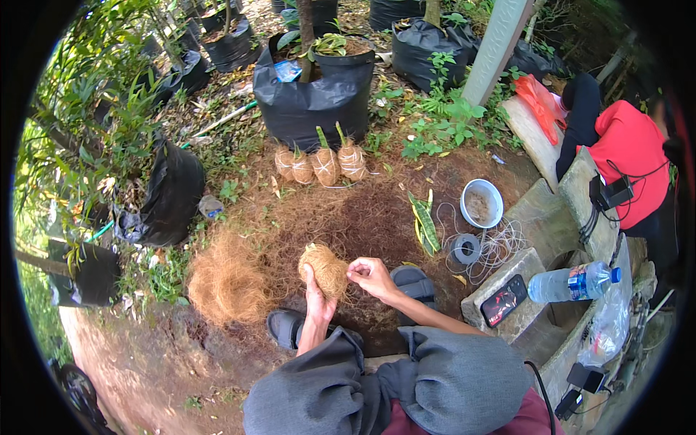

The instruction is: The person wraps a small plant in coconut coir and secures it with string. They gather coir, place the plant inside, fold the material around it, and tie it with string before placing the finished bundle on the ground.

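Note:
My left hand (318, 300) holds a ball of coconut fibre (324, 270) with a pale tip showing at its top. My right hand (372, 277) is at the ball's right side, thumb and forefinger pinched together against the loose fibres; whether a strand is between them is too small to tell. A heap of loose coconut fibre (228, 277) lies to the left. Beyond, several fibre balls tied with white string (325, 167) stand in a row, some with green cut shoots. Variegated snake plant leaves (424, 223) lie on the soil to the right.
At the right are a white bowl (482, 203), tangled string (497, 250), a grey ring-shaped roll (465, 249), a phone (503, 300) and a water bottle (573, 283) by stone slabs. A black grow bag (315, 109) stands ahead. Another person in red (633, 157) sits at the far right.

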Demonstrator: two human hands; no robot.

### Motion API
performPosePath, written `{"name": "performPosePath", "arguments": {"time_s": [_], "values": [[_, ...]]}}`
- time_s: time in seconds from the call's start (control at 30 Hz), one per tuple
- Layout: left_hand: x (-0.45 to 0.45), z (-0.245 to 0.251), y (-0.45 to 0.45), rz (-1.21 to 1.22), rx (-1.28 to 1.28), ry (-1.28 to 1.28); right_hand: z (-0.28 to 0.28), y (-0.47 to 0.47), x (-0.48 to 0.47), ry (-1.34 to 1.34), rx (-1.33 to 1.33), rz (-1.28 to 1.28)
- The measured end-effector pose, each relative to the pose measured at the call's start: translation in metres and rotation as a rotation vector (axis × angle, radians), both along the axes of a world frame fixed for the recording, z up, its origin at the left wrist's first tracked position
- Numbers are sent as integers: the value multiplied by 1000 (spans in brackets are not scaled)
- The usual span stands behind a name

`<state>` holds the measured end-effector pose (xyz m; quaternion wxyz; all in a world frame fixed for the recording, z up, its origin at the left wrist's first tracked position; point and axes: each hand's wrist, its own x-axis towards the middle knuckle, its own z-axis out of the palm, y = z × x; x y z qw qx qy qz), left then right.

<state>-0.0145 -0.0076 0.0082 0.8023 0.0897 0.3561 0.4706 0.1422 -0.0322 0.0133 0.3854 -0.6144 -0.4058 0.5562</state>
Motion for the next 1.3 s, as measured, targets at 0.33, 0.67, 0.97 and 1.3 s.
{"name": "performPosePath", "arguments": {"time_s": [0.33, 0.67, 0.97, 1.3], "values": [[-12, -1, -7, 111, -35, 76, 30, -33, 185, -180, 41, -459], [-22, -11, -16, 49, -12, 112, -75, -127, 275, -852, -169, -526], [-12, -12, -13, 84, -9, 186, -91, -133, 260, -667, -53, -660], [-12, -7, -13, 65, 10, 176, -17, -150, 291, -289, -94, -522]]}}
